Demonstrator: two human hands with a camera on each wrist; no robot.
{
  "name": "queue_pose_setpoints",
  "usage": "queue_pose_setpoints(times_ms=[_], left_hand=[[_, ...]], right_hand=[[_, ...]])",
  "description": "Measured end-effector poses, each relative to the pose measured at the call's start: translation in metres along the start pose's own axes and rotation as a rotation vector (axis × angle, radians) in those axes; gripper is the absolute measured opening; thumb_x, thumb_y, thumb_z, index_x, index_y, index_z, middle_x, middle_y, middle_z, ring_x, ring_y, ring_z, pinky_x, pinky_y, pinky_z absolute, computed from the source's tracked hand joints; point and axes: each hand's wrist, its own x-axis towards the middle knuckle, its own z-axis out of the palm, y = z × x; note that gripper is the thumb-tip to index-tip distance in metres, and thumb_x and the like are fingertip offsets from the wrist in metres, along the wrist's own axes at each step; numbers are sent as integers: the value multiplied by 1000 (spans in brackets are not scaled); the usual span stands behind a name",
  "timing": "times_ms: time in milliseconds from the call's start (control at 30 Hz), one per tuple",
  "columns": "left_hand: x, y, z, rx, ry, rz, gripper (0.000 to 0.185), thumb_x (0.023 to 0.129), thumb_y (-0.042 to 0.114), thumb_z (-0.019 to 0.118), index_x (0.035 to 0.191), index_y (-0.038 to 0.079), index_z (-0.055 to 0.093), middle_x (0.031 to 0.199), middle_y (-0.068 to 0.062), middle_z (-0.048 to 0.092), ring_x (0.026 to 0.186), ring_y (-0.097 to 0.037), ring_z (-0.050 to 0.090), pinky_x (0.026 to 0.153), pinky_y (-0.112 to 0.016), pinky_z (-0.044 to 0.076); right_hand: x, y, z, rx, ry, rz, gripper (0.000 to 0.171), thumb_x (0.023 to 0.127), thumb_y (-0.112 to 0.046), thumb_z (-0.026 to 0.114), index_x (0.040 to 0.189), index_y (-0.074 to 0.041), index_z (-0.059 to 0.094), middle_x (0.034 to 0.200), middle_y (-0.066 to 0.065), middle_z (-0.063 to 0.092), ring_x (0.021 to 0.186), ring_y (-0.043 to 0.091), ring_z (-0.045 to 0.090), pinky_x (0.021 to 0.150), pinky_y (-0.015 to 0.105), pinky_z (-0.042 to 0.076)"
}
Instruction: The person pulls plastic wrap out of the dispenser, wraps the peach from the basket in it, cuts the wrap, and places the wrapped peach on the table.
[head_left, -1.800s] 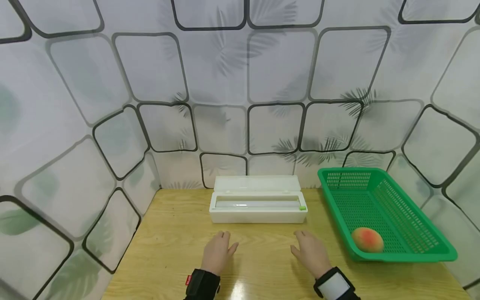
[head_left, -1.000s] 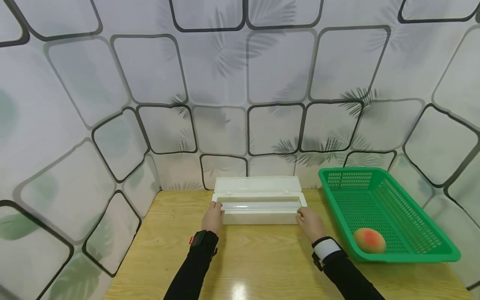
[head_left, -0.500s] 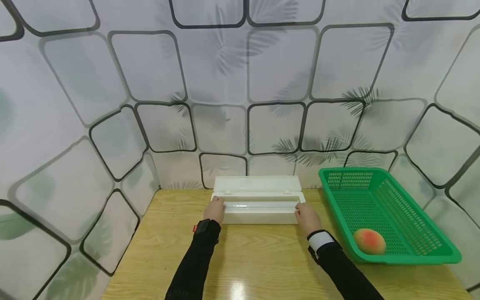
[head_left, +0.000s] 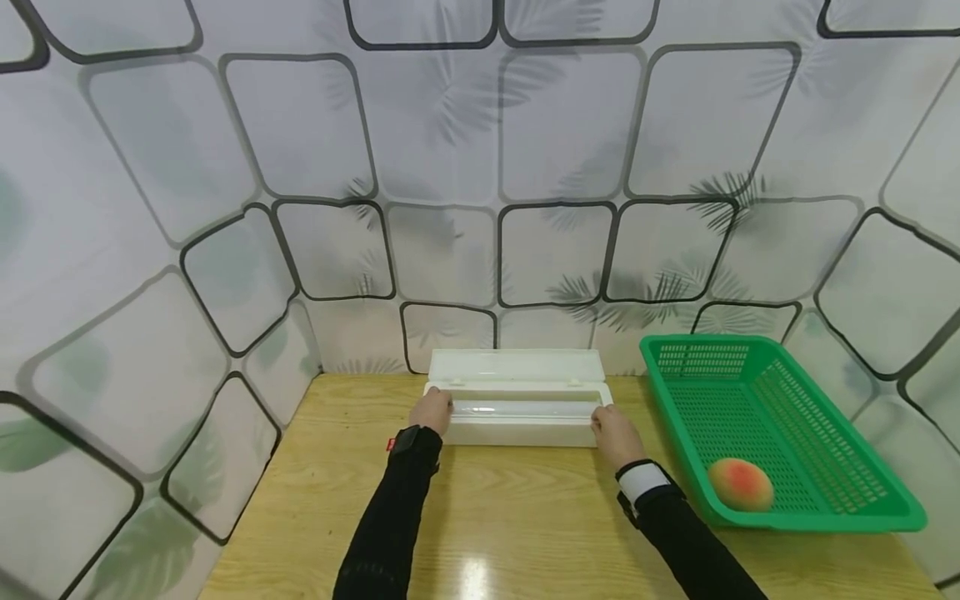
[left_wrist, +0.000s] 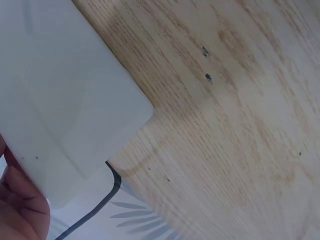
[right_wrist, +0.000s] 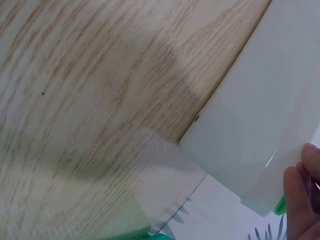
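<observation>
The white box (head_left: 517, 433) sits on the wooden table (head_left: 480, 517) near the back wall, its long side facing the person, and spans the gap between the two hands. The left hand (head_left: 431, 412) is at the box's left front corner, with bent fingers gripping the upper edge; most of the box extends to the right of it. In the left wrist view the curled fingers lie against the box's rim, and part of the hand is out of the picture. The right hand (head_left: 617, 437) grips the same upper edge at the right front corner, so the box reaches away to its left. In the right wrist view its thumb and a finger come together at the rim, beside a small green piece (right_wrist: 281, 206) that shows partly behind the finger. Exactly how far the fingers wrap round the rim is hidden.

The box's lid (head_left: 517, 365) stands raised at the back, and a shiny clear roll (head_left: 525, 408) lies lengthwise in the opening, between the hands. To the right of the right hand, well apart from the box's front edge, a peach (head_left: 741, 484) lies in the near left corner of a green basket (head_left: 817, 520). Black sleeves cover both arms.
</observation>
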Motion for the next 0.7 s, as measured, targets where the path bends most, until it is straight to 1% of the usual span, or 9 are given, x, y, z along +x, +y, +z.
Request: queue_pose_setpoints(times_ms=[67,233,367,433,467,567,600,667,700], left_hand=[[0,-1,1,-19,7,-7,6,85,7,58,81,7,62,78,-8,50,66,-21,51,59,-32,44],[-1,-4,2,-132,60,-60,5,87,8,55,84,5,58,80,-10,50,69,-22,50,60,-34,43],[2,-6,7,-185,121,-88,6,87,9,55,85,5,58,79,-10,50,68,-23,51,59,-35,43],[4,-7,9,-211,134,-106,7,87,10,55,85,4,59,78,-10,51,67,-23,51,57,-35,43],[4,-8,10,-221,146,-104,8,88,10,55,86,4,59,79,-11,53,68,-23,52,58,-34,43],[12,-17,21,-278,151,-128,12,89,15,53,86,5,60,76,-10,56,65,-23,53,57,-37,43],[18,-26,34,-298,184,-104,17,91,22,50,86,9,59,73,-6,56,61,-20,52,54,-35,41],[22,-29,39,-319,176,-130,19,92,26,48,87,10,58,71,-5,57,59,-21,52,55,-37,42],[23,-30,41,-331,171,-152,20,92,28,48,86,11,58,69,-4,56,57,-21,51,54,-38,41]], right_hand=[[0,0,0,0,4,-8,7,74,4,66,77,2,59,71,10,52,65,25,55,56,35,46],[1,0,1,13,7,-28,6,75,2,65,77,1,59,70,9,52,63,23,53,56,35,46],[4,1,-1,39,-29,1,5,79,-2,62,80,2,59,70,10,52,61,23,52,56,36,46],[6,1,-2,45,-53,21,8,80,-4,61,83,3,60,73,11,53,63,24,53,58,38,46],[7,1,-3,41,-58,27,9,81,-5,61,84,3,60,74,12,54,65,24,54,59,38,47],[11,-2,-3,0,-53,26,11,80,-8,63,85,1,62,77,11,56,67,25,56,59,38,47],[12,-4,-2,-19,-45,20,11,80,-9,64,85,0,62,78,11,57,67,25,56,59,37,47],[16,-9,-1,-54,-24,-1,12,78,-11,66,83,-1,63,80,10,58,68,25,57,59,37,48],[17,-11,1,-62,-20,-10,12,77,-12,67,83,-2,64,82,10,59,70,25,57,59,37,48]])
